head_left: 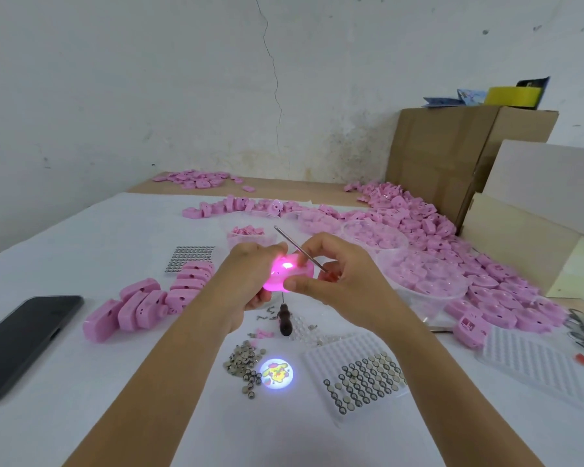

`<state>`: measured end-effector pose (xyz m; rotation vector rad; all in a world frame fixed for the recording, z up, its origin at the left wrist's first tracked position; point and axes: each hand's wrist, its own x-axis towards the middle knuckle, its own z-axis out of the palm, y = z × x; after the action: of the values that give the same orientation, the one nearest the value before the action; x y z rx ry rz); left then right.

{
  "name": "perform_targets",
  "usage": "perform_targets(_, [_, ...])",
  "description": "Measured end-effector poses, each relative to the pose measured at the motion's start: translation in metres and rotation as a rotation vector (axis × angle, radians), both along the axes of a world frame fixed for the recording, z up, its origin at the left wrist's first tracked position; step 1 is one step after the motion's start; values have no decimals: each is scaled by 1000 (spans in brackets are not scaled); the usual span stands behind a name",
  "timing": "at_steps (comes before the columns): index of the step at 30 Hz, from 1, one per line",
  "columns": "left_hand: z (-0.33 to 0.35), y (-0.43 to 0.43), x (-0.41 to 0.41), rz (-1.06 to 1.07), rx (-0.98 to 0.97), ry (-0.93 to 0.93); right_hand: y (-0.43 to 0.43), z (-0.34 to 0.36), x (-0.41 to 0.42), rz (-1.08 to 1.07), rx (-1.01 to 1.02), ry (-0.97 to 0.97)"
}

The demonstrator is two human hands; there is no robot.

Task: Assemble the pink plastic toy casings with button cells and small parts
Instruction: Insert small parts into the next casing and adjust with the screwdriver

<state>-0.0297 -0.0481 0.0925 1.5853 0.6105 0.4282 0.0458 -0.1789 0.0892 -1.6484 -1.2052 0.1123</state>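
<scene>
A pink toy casing [289, 273] glows from inside, held above the white table between both hands. My left hand [250, 267] grips its left side. My right hand [334, 271] pinches its right side and also holds a thin metal screwdriver [295, 246] whose shaft points up and away. The lit casing throws a round cartoon picture [276, 372] onto the table. Loose button cells [243, 364] lie beside that picture. A clear tray of button cells [364, 377] sits to the right. A row of assembled pink casings [149, 298] lies at the left.
A black phone [21, 342] lies at the left edge. A dark-handled tool [285, 320] and small screws lie under my hands. Clear tubs of pink parts [418, 274] and a big heap of casings [452, 244] fill the right. Cardboard boxes [452, 156] stand behind.
</scene>
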Motion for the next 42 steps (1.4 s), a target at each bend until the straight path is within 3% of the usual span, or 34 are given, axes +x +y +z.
perform_targets(14, [-16,11,-5,25,29,59,11,-13,-2,25,-100,-17])
perform_targets(16, [-20,12,-7,38,107,62,12,-17,-2,39,-128,-5])
perform_targets(22, [-42,41,-36,255,657,190,11,-33,5,-10,-193,48])
perform_targets(27, [-57,84,-61,298,818,528,13,-42,11,0,-187,135])
perform_targets(37, [-70,95,-71,467,937,568,20,-52,19,-13,-226,146])
perform_targets(42, [-69,99,-65,432,957,733,23,-55,24,-6,-244,151])
